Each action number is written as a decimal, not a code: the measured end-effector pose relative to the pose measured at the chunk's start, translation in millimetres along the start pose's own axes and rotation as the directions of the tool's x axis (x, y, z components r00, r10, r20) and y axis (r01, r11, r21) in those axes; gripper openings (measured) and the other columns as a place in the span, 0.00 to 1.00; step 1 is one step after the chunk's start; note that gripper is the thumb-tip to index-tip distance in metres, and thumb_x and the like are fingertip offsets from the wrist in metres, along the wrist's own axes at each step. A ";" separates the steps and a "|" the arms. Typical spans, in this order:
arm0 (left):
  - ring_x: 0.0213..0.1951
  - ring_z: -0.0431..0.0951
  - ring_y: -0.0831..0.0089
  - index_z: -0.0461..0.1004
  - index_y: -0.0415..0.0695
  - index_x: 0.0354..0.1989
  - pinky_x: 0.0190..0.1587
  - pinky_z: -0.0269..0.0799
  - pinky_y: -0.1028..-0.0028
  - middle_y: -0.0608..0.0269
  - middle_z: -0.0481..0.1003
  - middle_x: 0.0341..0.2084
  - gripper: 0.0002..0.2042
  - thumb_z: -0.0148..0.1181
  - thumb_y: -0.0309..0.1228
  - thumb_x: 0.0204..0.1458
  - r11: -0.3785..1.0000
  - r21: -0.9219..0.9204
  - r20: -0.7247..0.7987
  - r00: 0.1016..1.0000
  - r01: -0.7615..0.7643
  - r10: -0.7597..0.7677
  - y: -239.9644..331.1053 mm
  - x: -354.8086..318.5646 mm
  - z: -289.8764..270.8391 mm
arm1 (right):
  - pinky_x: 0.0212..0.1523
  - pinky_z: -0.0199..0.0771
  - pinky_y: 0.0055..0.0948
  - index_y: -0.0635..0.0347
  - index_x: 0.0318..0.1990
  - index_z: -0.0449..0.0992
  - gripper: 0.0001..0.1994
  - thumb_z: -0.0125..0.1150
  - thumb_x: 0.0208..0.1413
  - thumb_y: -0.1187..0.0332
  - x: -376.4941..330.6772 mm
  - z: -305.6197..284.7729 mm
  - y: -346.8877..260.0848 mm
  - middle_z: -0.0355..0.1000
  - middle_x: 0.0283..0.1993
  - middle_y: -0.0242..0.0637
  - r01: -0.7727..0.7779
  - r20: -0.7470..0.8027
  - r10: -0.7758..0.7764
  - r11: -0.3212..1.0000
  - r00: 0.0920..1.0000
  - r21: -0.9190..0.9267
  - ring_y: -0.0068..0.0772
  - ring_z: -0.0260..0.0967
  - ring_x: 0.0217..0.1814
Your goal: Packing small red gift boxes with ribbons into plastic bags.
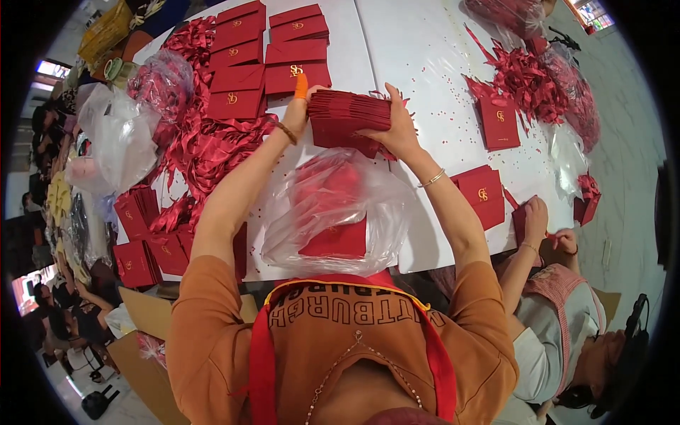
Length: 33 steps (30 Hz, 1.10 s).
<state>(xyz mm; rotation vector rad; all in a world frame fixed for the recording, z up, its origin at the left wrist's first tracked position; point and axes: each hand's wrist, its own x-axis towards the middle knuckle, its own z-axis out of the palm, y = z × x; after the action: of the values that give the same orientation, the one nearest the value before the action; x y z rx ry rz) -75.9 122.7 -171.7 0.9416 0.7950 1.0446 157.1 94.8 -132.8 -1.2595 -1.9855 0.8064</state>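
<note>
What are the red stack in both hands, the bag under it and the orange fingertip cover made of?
Red stack: looks like matte card or paper, with thin flat layered edges.
Bag: thin clear plastic film, glossy and crinkled, red pieces showing through.
Orange fingertip cover on the left hand: probably rubber or silicone, smooth and snug.
The right hand grips the stack's other end.

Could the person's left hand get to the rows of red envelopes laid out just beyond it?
Probably yes: the left hand sits right beside the rows of red envelopes with nothing between, but it currently grips the stack of red envelopes together with the right hand.
</note>
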 end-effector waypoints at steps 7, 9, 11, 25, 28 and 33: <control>0.48 0.64 0.72 0.47 0.45 0.61 0.53 0.58 0.75 0.56 0.63 0.49 0.37 0.23 0.62 0.51 0.975 -0.170 -0.118 0.986 -0.140 0.121 24.7 -15.4 42.5 | 0.46 0.65 0.31 0.65 0.53 0.53 0.46 0.74 0.24 0.61 -5.5 10.5 0.8 0.63 0.44 0.45 0.104 -0.156 -0.120 0.988 0.980 -0.112 0.42 0.64 0.46; 0.48 0.63 0.72 0.46 0.46 0.62 0.53 0.58 0.73 0.56 0.62 0.50 0.38 0.24 0.62 0.50 0.982 -0.097 -0.103 0.983 -0.160 0.150 24.9 -11.7 40.0 | 0.46 0.64 0.34 0.66 0.51 0.56 0.44 0.74 0.24 0.61 -0.2 4.7 0.6 0.63 0.44 0.48 0.086 -0.111 -0.093 0.994 0.989 -0.072 0.45 0.63 0.46; 0.49 0.63 0.71 0.45 0.46 0.62 0.53 0.57 0.72 0.56 0.62 0.50 0.38 0.24 0.63 0.49 0.983 -0.025 -0.086 0.980 -0.180 0.177 27.4 -13.0 32.3 | 0.47 0.62 0.36 0.68 0.49 0.59 0.41 0.74 0.23 0.61 -0.7 3.7 -1.5 0.62 0.44 0.50 0.065 -0.064 -0.067 0.997 0.996 -0.033 0.48 0.61 0.46; 0.33 0.69 0.60 0.62 0.49 0.49 0.33 0.66 0.66 0.59 0.66 0.29 0.32 0.66 0.34 0.30 -0.202 0.846 0.524 0.840 -0.494 0.139 52.5 -21.8 48.9 | 0.51 0.58 0.40 0.62 0.44 0.65 0.36 0.72 0.25 0.53 -2.2 -19.6 -13.4 0.63 0.46 0.45 0.201 0.050 -0.195 0.947 0.980 -0.250 0.44 0.60 0.51; 0.34 0.69 0.60 0.63 0.49 0.49 0.33 0.66 0.66 0.59 0.67 0.29 0.31 0.65 0.32 0.30 -0.213 0.849 0.516 0.845 -0.483 0.141 50.4 -23.7 49.9 | 0.55 0.49 0.48 0.62 0.44 0.66 0.38 0.69 0.23 0.48 3.7 -27.0 -40.5 0.64 0.47 0.45 0.320 0.123 -0.305 0.763 0.944 -0.561 0.45 0.54 0.56; 0.33 0.70 0.59 0.62 0.49 0.48 0.34 0.66 0.64 0.59 0.68 0.30 0.31 0.67 0.30 0.29 -0.184 0.841 0.539 0.819 -0.509 0.196 44.0 -17.3 52.2 | 0.48 0.59 0.41 0.61 0.28 0.71 0.11 0.58 0.31 0.69 13.9 8.5 -25.7 0.71 0.29 0.40 0.222 0.165 -0.152 0.753 0.975 -0.620 0.40 0.68 0.39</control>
<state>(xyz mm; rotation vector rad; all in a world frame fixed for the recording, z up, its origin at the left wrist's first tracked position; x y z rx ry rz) -50.3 102.4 -109.3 2.7901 1.1187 0.5726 132.3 97.2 -115.4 -1.3517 -2.5418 0.0727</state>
